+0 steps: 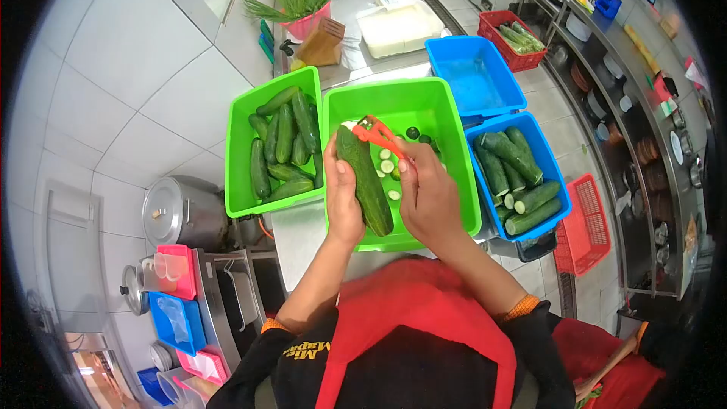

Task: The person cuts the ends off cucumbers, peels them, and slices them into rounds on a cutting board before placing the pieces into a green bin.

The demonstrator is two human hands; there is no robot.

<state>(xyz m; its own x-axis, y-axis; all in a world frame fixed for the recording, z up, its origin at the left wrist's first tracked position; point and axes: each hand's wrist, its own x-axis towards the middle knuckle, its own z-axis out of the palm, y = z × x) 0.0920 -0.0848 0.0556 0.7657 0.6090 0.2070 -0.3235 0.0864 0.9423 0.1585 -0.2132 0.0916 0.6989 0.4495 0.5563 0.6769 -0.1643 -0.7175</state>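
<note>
My left hand (346, 201) is wrapped round a large green cucumber (363, 182), held tilted over the middle green bin (447, 204). The cucumber's upper end shows a pale cut face. In my right hand (428, 197) is a red-handled peeler (379, 135), its metal head right at that upper end. Inside the bin below lie several cut cucumber ends (386, 167), pale or dark side up. To the left, another green bin (236, 159) holds several whole cucumbers (285, 132). On the right, a blue bin (559, 204) holds cucumbers with cut ends (536, 197).
A second blue bin (473, 76) stands behind the filled one. Farther back are a knife block (322, 42), a white tub (397, 28) and green stalks in a pink container (309, 23). Red crates (587, 227) sit at right by metal shelves. Another person's red garment (628, 367) shows at lower right.
</note>
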